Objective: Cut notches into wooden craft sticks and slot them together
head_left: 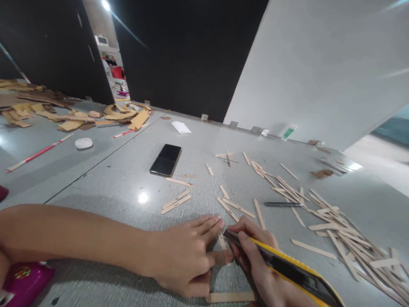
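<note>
My left hand (187, 253) lies on the table, its fingers pressing down and holding a short wooden craft stick (223, 243), part of which is hidden under them. My right hand (257, 256) grips a yellow and black utility knife (295, 270), with its tip at the stick close to my left fingertips. Below both hands another craft stick (230, 297) lies crosswise near the bottom edge. Just beyond my fingers are several sticks, among them a pair with small slots cut in them (175, 202).
A heap of craft sticks (348, 238) covers the right side, with a dark pen (283, 204) beside it. Ahead lie a phone (166, 160) and a folded white paper (181, 127). Cardboard scraps (73, 117), a white case (83, 143) and a magenta object (28, 279) are on the left.
</note>
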